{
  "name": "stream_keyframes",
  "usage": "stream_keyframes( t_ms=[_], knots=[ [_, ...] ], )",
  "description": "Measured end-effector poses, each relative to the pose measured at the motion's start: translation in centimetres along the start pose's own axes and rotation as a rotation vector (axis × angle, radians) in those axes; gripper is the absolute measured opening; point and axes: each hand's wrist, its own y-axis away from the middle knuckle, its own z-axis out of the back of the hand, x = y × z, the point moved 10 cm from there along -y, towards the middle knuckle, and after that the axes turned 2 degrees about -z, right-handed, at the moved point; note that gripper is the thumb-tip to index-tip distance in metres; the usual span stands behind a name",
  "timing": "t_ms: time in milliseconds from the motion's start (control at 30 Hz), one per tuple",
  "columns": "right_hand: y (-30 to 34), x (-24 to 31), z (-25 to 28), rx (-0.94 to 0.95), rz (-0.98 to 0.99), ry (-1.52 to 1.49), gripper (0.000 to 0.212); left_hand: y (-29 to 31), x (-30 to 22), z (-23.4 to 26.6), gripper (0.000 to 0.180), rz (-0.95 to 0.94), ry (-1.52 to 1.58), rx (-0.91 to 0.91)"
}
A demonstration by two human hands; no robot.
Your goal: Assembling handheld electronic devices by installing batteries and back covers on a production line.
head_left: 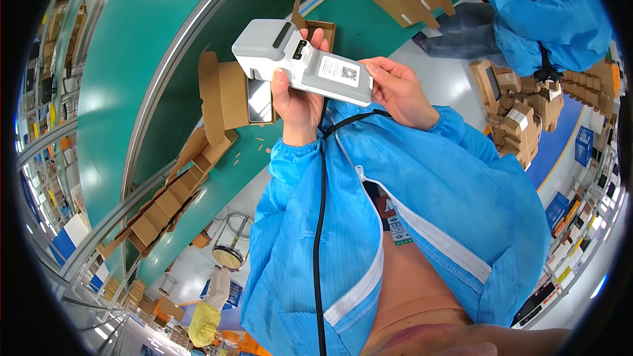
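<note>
Overhead, along the left of the frame, flattened brown cardboard cartons (165, 207) lie in a row on the green table (125, 72), with one opened brown cardboard box (227, 95) holding a dark glossy screen near its edge. You hold the pale grey handheld terminal with a white label (302, 60) raised above that table, back side turned toward you, seemingly so the label can be read. Your left hand (298, 102) wraps the device's middle from below, thumb pressed on its near face, taking the weight; that grip is clenched on the terminal. Your right hand (397, 92) steadies the labelled end, fingers curled against its edge, also grasping it. Farther right, a co-worker's blue sleeve (527, 6) reaches over stacked small brown boxes (521, 112).
</note>
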Motion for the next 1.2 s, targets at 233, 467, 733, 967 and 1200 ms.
stream_keyframes(
  t_ms=[233,467,733,967,1200],
  knots=[
    [-0.5,-0.2,0.1,-0.009,-0.069,-0.045,0.034,-0.4,-0.9,-1.1,0.091,-0.028,-0.171,0.051],
    [-1.2,-1.7,0.7,-0.022,-0.119,-0.070,0.034,-0.5,-0.8,-0.4,0.088,-0.037,-0.230,0.061],
    [-1.6,-1.3,0.6,0.072,-0.058,0.149,0.041,-0.8,0.4,2.6,0.071,0.051,-0.203,-0.166],
    [-1.4,-2.5,1.1,0.073,-0.084,0.047,0.048,-0.6,1.1,2.6,0.071,0.047,-0.280,-0.176],
    [-1.7,-2.1,2.1,0.044,0.037,0.344,0.040,-0.7,2.3,3.8,0.075,0.117,-0.270,-0.203]
  ],
)
